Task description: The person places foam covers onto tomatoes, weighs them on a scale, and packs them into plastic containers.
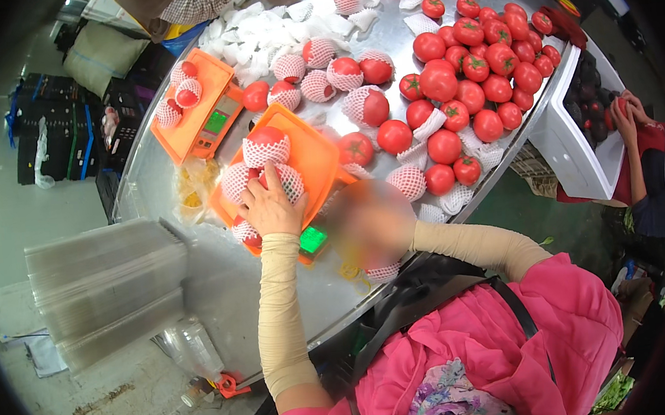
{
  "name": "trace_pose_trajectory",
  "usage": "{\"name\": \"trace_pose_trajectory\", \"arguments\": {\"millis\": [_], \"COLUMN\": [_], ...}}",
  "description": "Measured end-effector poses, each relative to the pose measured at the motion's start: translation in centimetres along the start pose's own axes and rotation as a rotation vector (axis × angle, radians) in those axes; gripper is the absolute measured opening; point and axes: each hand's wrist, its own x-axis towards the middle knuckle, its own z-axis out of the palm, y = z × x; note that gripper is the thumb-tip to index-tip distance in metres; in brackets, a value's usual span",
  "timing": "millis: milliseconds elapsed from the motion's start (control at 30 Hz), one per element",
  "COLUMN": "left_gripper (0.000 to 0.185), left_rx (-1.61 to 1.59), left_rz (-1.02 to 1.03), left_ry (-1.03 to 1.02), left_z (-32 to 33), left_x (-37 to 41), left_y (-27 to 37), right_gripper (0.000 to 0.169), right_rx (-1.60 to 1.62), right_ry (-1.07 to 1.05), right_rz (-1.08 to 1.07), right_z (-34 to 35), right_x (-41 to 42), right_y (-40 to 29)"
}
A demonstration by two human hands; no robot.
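Note:
My left hand point(273, 207) rests on tomatoes in white foam net sleeves, which lie on the orange pan point(320, 150) of a digital scale with a lit green display point(313, 239). Its fingers lie over a netted tomato point(290, 182); whether they grip it is unclear. Another netted tomato point(266, 147) lies just beyond the fingertips. My right hand point(383, 227) is right of the scale at the near table edge, blurred, so its fingers and anything in them cannot be made out. A partly hidden netted tomato point(384, 272) sits just below it, beside yellow rubber bands point(353, 272).
Bare tomatoes point(487, 58) are heaped on the metal table point(223, 296) at right, empty foam nets point(274, 29) at the back. A second orange scale point(198, 110) holds netted tomatoes. Stacked clear plastic trays point(107, 287) stand left. Another person's hands point(629, 114) are over a white crate point(575, 159).

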Motion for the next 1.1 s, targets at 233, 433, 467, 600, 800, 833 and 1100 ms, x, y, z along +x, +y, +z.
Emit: {"name": "trace_pose_trajectory", "arguments": {"millis": [233, 433, 467, 600, 800, 833, 1100], "left_gripper": [0.080, 0.076, 0.074, 0.065, 0.072, 0.074, 0.072], "left_rx": [-0.321, -1.270, -1.407, -1.642, -1.478, -1.459, -1.703], "left_rz": [0.069, -0.096, -0.145, -0.345, -0.353, -0.345, -0.406], "left_ry": [0.329, 0.019, -0.087, -0.377, -0.310, -0.302, -0.420], "left_z": [-0.8, -2.0, -1.8, 0.3, 9.3, 9.0, 9.4], "left_x": [-2.1, -5.9, -7.0, -12.0, -16.7, -15.9, -15.1], "left_y": [0.4, 0.4, 0.5, 1.3, 4.1, 5.0, 5.2], "right_gripper": [0.060, 0.056, 0.055, 0.054, 0.070, 0.073, 0.068], "right_rx": [0.319, -0.070, -0.144, 0.005, -0.510, -0.515, 0.280], "right_ry": [0.281, 0.095, 0.038, -0.285, 0.282, 0.227, 0.311], "right_rz": [-0.212, -0.247, -0.243, -0.132, 0.085, 0.138, 0.148], "right_z": [-5.9, -7.6, -7.9, -11.3, -18.2, -18.0, -21.3], "right_x": [1.9, 1.3, 1.1, 5.3, 17.7, 19.3, 21.2], "right_y": [1.7, 2.4, 2.1, 3.9, 11.1, 12.8, 12.9]}}
